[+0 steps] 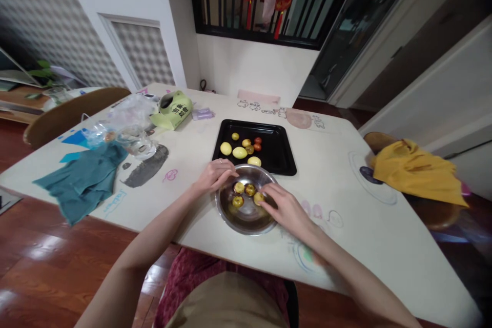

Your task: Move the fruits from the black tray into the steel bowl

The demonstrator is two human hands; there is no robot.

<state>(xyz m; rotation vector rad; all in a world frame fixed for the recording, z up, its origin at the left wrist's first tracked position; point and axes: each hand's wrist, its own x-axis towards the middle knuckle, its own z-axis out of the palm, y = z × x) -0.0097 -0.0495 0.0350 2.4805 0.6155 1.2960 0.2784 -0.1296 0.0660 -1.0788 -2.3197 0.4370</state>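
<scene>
A shiny metal bowl (246, 228) stands near the table's front edge, holding several small round yellow-green fruits (238, 201) with brown marks. My left hand (217, 174) is closed over the bowl's left rim. Inside the right side of the bowl, my right hand (286, 207) pinches a small yellow fruit (259, 198) between thumb and fingers. Just behind the bowl lies a black tray (274, 146). On it are pale yellow oval fruits (240, 152), smaller yellow-brown ones and small red fruits (257, 143) like cherry tomatoes.
Left on the white table (326, 164) are a teal cloth (86, 177), a clear plastic container (136, 141), crumpled plastic bags (130, 110) and a green printed package (175, 110). A yellow cloth (415, 171) drapes over a chair at right.
</scene>
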